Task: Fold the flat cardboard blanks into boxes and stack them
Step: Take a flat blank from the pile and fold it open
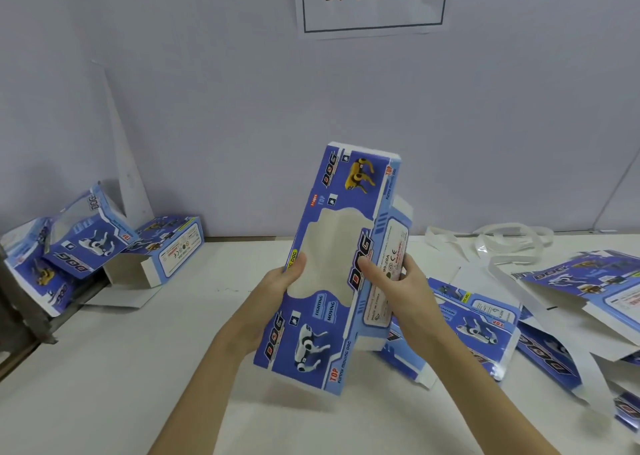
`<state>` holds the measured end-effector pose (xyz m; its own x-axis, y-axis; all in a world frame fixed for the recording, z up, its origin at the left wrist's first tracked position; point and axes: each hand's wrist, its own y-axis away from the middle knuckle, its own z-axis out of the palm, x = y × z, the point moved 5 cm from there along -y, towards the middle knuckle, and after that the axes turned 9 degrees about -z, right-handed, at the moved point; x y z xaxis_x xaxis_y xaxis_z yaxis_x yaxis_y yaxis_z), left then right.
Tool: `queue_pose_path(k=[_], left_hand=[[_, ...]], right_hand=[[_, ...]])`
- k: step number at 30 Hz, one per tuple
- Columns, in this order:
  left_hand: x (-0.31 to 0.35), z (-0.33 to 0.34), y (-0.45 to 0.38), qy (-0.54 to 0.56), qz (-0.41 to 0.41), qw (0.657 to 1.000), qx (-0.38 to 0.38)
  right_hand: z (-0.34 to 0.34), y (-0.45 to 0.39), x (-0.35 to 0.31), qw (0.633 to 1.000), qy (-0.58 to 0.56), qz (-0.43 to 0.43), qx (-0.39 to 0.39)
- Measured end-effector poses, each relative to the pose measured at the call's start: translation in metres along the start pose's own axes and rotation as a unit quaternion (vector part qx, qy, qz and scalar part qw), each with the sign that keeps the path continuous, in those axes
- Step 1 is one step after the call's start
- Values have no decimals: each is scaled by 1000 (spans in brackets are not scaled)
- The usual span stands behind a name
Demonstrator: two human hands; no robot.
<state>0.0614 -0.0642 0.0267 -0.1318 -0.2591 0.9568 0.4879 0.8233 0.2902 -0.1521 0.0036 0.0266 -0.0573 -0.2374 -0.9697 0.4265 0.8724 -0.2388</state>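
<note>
I grip the dog-toy box blank [332, 267] upright between my left hand [277, 283] and right hand [398, 281], its long axis running away from me.

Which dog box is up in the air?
The tall blue box between both hands, held above the table. The other boxes lie on the table at the left and right.

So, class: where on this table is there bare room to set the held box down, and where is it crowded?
Bare table lies between the folded boxes at far left and the held box, running toward the near left edge. The right side is crowded with flat blanks and white strips.
</note>
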Motion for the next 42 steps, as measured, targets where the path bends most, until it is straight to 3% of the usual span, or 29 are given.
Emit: queue_pose_path(k=[5, 12, 18, 21, 25, 34, 39, 42], left_hand=[[2, 5, -2, -50, 16, 997, 48], [0, 9, 2, -40, 2, 999, -18], [3, 7, 2, -50, 14, 999, 2], [10, 9, 1, 4, 67, 997, 39], [19, -9, 1, 40, 129, 976, 170], [3, -8, -4, 69, 158, 979, 106], [11, -1, 3, 90, 215, 962, 142], [23, -2, 12, 68, 269, 939, 205]], right_hand=[[-7, 0, -2, 998, 38, -16, 57], [14, 7, -5, 998, -41, -1, -54], [13, 6, -11, 997, -38, -35, -62], [12, 6, -14, 997, 0, -56, -59], [20, 11, -12, 987, 46, -133, -72], [37, 20, -9, 979, -12, -160, -122], [33, 20, -6, 981, -20, -151, -116], [32, 21, -10, 985, 38, -158, -65]])
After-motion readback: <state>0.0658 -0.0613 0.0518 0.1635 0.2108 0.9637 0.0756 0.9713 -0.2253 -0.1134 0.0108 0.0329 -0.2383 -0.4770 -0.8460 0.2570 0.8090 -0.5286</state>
